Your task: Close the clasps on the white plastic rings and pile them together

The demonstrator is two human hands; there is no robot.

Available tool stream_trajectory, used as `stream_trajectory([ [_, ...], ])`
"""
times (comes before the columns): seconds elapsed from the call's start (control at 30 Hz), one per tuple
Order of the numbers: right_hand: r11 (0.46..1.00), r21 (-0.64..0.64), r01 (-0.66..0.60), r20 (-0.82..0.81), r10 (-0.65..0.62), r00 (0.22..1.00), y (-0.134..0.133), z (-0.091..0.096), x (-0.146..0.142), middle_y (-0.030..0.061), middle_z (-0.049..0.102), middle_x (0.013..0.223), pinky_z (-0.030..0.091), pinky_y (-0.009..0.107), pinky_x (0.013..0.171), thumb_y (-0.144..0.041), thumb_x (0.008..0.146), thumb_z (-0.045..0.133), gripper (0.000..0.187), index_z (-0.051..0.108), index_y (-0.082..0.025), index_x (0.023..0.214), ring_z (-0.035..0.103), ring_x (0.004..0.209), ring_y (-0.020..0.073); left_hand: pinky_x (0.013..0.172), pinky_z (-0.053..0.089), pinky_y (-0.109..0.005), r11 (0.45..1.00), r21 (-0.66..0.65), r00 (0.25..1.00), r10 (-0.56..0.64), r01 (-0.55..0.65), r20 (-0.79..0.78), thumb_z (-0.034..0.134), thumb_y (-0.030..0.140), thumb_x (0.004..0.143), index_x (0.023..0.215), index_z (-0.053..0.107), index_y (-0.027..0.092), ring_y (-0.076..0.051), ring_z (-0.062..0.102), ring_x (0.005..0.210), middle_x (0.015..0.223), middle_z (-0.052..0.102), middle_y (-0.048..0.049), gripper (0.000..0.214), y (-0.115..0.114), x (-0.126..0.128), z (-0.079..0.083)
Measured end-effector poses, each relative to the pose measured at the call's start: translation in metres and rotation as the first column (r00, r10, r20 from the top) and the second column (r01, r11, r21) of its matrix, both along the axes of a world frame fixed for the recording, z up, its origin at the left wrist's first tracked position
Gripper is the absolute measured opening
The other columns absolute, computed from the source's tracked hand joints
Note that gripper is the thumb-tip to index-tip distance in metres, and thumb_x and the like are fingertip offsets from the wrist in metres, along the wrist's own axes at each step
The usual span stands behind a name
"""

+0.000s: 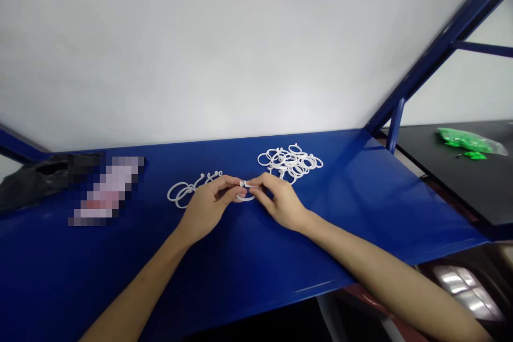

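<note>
Both my hands meet over the middle of a blue table and pinch one white plastic ring between them. My left hand grips its left end with curled fingers. My right hand grips its right end the same way. Just behind my right hand lies a heap of several white rings. To the left of my left hand lie a few more white rings, spread flat on the table.
A blurred-out object lies at the table's left, with a dark bag beyond it. A blue metal frame rises at the right. On a black surface to the right lie green plastic parts.
</note>
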State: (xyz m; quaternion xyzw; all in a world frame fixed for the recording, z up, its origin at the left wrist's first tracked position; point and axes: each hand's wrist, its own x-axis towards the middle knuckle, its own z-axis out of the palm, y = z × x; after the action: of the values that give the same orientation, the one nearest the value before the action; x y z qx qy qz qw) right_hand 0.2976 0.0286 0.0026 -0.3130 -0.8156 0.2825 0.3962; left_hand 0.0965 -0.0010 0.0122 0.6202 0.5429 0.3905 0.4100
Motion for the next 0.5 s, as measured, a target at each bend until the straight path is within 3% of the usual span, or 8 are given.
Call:
stream_trajectory([
  [0.2,0.998,0.052,-0.028,0.006,0.028,1.0,-0.008,0.0,0.003,0.0041,0.065,0.087,0.052,0.03,0.077,-0.02,0.102,0.049,0.019,0.067,-0.019,0.1,0.062,0.081,0.0162,0.073,0.058,-0.03,0.951,0.298,0.962,0.152,-0.081,-0.225,0.056,0.037,0.092,0.088,0.073,0.026,-0.018,0.073,0.074,0.085,0.079,0.0009,0.021,-0.01,0.013,-0.005],
  [0.33,0.992,0.128,-0.017,0.1,0.004,0.995,-0.013,0.001,0.006,0.0055,0.062,0.085,0.051,0.031,0.074,-0.021,0.104,0.045,0.023,0.068,-0.018,0.101,0.058,0.079,0.0172,0.078,0.058,-0.029,0.911,0.413,0.943,0.15,-0.014,-0.298,0.054,0.033,0.094,0.087,0.073,0.026,-0.017,0.074,0.079,0.09,0.08,0.0004,0.022,-0.014,0.017,-0.007],
  [0.5,0.981,0.191,0.025,0.138,-0.052,0.989,-0.004,0.003,0.003,0.0067,0.066,0.092,0.053,0.033,0.08,-0.023,0.104,0.047,0.022,0.068,-0.02,0.109,0.061,0.085,0.0184,0.09,0.055,-0.035,0.874,0.482,0.897,0.165,0.06,-0.41,0.049,0.035,0.097,0.103,0.072,0.024,-0.02,0.071,0.094,0.103,0.078,-0.0036,0.026,-0.007,0.009,-0.003],
])
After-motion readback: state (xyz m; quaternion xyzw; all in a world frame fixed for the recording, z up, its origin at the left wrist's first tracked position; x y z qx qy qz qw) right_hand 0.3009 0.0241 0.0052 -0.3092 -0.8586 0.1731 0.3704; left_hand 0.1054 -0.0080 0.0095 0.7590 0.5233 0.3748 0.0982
